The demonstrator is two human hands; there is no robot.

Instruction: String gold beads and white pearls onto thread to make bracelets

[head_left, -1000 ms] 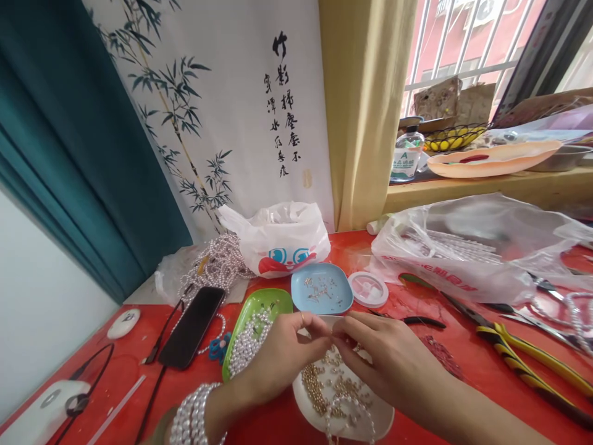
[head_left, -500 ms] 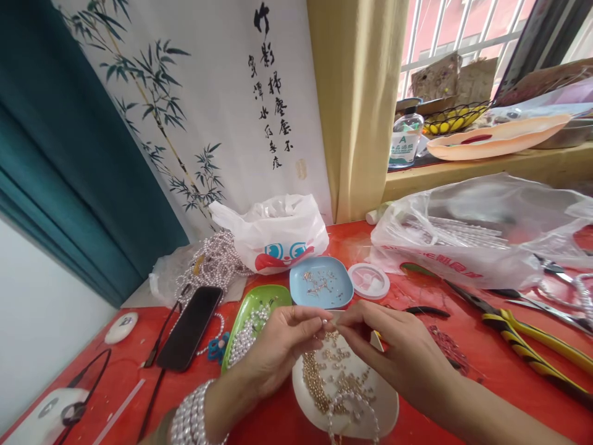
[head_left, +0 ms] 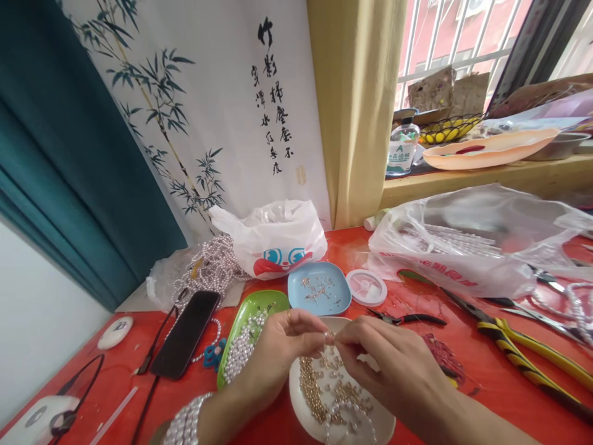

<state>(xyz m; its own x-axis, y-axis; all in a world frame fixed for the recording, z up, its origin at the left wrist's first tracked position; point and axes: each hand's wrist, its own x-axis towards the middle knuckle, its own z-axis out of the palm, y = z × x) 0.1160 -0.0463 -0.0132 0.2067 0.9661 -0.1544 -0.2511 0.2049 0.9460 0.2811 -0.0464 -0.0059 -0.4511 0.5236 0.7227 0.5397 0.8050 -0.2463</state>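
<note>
Above the white dish (head_left: 296, 405), my left hand (head_left: 275, 349) pinches a tiny pale bead (head_left: 328, 337) between thumb and forefinger. Its wrist wears a pearl bracelet of several rows (head_left: 188, 420). Fingertip to fingertip with it, my right hand (head_left: 386, 355) is also closed in a pinch; what it grips is too small and hidden to make out. Gold beads (head_left: 311, 389) lie in the dish below, along with a strand of pearl beads (head_left: 354, 408) curving over its near side. Left of the dish, a green tray (head_left: 264, 300) holds loose pearl beads (head_left: 241, 352).
A blue tray (head_left: 340, 303) with small metal bits and a round clear-lidded case (head_left: 367, 287) stand beyond my hands. Black-handled pliers (head_left: 421, 319) and yellow-black pliers (head_left: 519, 349) lie right. A phone (head_left: 188, 334) lies left. Plastic bags (head_left: 273, 241) line the back.
Both hands remain pinched together over the dish, with fingertips slightly lower in view. The small black pliers show more fully. The whole view has shifted a little.
</note>
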